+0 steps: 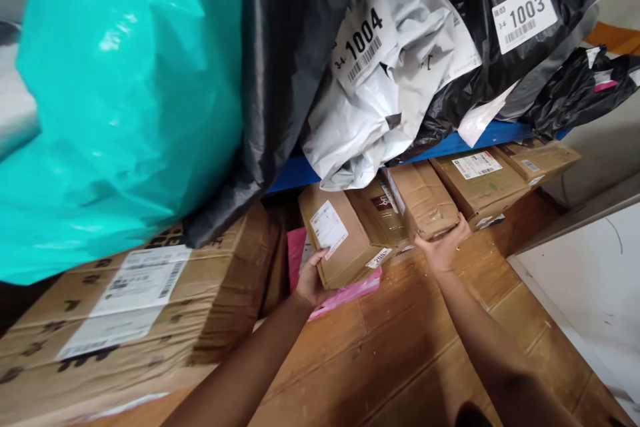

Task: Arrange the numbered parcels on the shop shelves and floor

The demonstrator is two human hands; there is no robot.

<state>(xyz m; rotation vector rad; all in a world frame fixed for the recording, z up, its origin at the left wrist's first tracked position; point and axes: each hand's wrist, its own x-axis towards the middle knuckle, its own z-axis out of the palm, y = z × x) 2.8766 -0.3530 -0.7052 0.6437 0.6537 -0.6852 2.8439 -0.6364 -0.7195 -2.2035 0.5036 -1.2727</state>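
My left hand grips the near left corner of a cardboard box that bears a white label and lies on a pink mailer. My right hand holds the near end of a second, wrinkled cardboard box from below. A darker box sits between the two. All rest on flattened brown cardboard under a blue shelf.
On the blue shelf lie a big teal bag, a dark grey bag, a white mailer labelled 1004 and a black one labelled 1003. A large labelled box stands at left; more boxes at right.
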